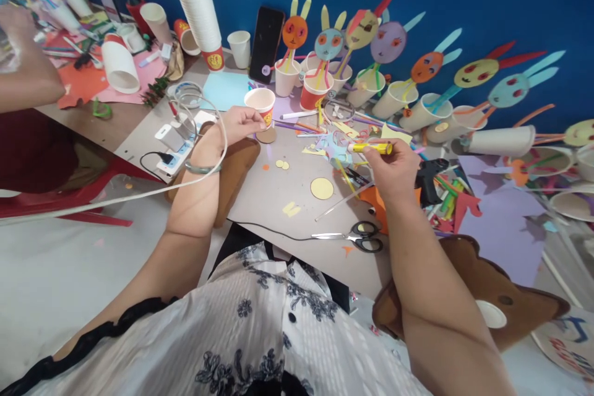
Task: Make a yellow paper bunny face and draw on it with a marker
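My left hand [243, 124] is closed at the side of a white paper cup [260, 99] with a red and yellow print. A round brown piece [266, 135] shows just below the cup. In my right hand [394, 167] a yellow marker [372, 148] is pinched between thumb and fingers, its tip pointing left over light blue paper scraps [335, 146]. Nearer to me lie a yellow paper circle [322, 189], two small yellow circles [282, 164] joined or overlapping, and yellow paper strips [291, 208]. Black-handled scissors [364, 236] rest at the table's front edge.
Paper-cup rabbit figures [366, 88] line the blue wall. A tall cup stack [197, 9] and a phone [266, 43] stand at the back. A power strip [179, 151] with a white cable is left; a black glue gun [431, 179] is right. Another person's arm [28, 68] is far left.
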A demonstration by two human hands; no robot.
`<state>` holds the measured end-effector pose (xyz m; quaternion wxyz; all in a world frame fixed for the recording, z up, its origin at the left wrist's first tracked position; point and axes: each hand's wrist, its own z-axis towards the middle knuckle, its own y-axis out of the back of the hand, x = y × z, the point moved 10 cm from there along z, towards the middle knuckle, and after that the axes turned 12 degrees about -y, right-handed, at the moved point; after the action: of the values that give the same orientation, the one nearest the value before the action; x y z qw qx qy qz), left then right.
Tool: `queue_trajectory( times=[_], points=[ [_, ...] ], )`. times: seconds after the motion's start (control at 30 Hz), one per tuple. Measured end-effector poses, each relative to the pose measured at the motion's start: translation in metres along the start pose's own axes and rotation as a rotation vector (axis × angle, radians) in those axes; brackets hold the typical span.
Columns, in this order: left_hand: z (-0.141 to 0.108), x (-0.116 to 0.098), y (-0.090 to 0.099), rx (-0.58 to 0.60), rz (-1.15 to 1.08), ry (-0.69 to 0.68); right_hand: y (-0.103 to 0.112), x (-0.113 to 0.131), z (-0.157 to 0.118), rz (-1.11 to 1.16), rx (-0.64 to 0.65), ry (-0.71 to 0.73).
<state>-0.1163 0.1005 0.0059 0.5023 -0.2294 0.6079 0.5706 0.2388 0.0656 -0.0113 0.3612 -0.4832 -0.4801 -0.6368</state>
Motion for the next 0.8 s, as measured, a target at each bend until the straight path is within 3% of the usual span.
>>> queue_trajectory(
  times=[0.13,0.33,0.47,0.6,0.8],
  points=[
    [0.003,-0.002,-0.012,0.069,0.089,-0.078,0.004,-0.003,0.001,0.138,-0.018,-0.052],
    [-0.002,-0.004,-0.049,0.405,0.396,-0.074,0.003,-0.008,0.003,0.217,-0.003,-0.101],
    [-0.009,-0.005,-0.063,0.541,0.610,-0.078,0.002,-0.008,0.003,0.239,0.002,-0.099],
    [-0.015,-0.011,-0.071,0.587,0.751,-0.120,0.001,-0.001,-0.001,0.176,-0.007,-0.032],
    [-0.018,-0.009,-0.077,0.628,0.790,-0.106,-0.002,0.002,-0.005,0.094,0.010,0.022]
  ],
)
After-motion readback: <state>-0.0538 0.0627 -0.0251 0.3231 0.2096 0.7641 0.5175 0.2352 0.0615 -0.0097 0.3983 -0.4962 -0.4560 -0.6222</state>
